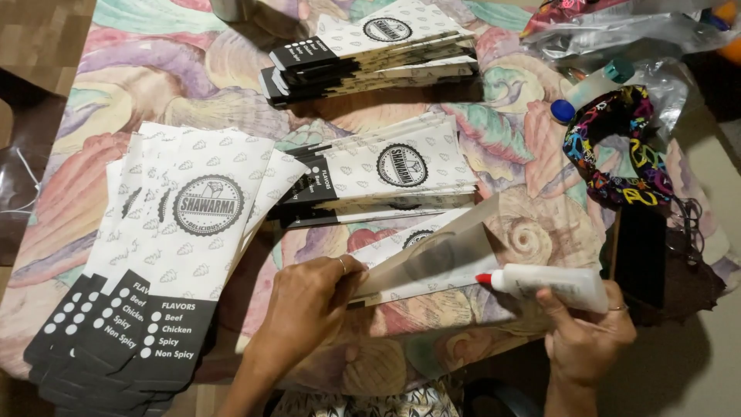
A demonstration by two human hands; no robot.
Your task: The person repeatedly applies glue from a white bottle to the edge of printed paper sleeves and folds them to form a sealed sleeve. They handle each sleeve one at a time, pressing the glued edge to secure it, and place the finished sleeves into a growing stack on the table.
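Two hands: glue bottle (pixel 549 284) gripped right (pixel 587 336).

We cannot see the near edge of the folded paper sleeve (pixel 421 266), which lies under the left hand (pixel 309 305), and its clear flap blurs the print beneath. Our right hand (pixel 587 340) wraps the rear of the white glue bottle (pixel 552 284), hiding its base. The fanned stack of printed bags (pixel 166 255) runs off the bottom edge. A grey container (pixel 228 8) and the plastic wrapping (pixel 617 27) are cropped at the top; an orange object (pixel 729 31) there is too cut off to identify.
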